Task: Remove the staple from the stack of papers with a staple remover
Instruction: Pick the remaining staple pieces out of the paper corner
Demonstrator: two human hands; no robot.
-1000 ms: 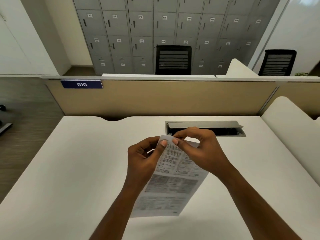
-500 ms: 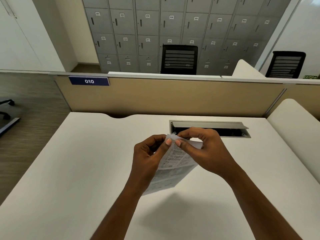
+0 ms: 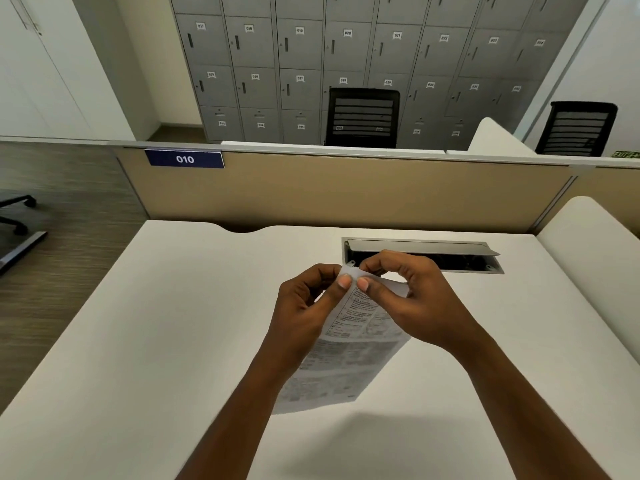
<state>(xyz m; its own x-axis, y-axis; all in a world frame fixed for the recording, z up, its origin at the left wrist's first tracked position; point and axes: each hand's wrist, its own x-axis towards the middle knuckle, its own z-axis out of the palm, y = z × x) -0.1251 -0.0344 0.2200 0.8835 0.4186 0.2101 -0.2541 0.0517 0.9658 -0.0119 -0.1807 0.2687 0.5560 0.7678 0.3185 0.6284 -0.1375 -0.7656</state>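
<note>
1. Held the papers (image 3: 349, 355) up in the air above the desk (image 3: 138, 341), apart from it and tilted, with the lower end hanging free. Judged as a way to bring the top corner close for fine work.
2. Pinched that top corner in the left hand (image 3: 304, 306), thumb on the near face and fingers curled behind. Read as the anchoring grip, there to stop the sheets sliding or fanning.
3. Pinched the same corner in the right hand (image 3: 415, 299), thumb tip just beside the left thumb and fingers curled over the top edge. Probably feeling for the staple or picking at it.
4. Could not make out the staple itself, either covered by the thumbs or too small to tell.
5. Found no staple remover in view, neither in a hand nor on the desk. Judged the tool step as not yet begun.
6. Noted an open cable slot (image 3: 422, 247) in the desk just beyond the hands, a likely trap for a loose staple.
</note>
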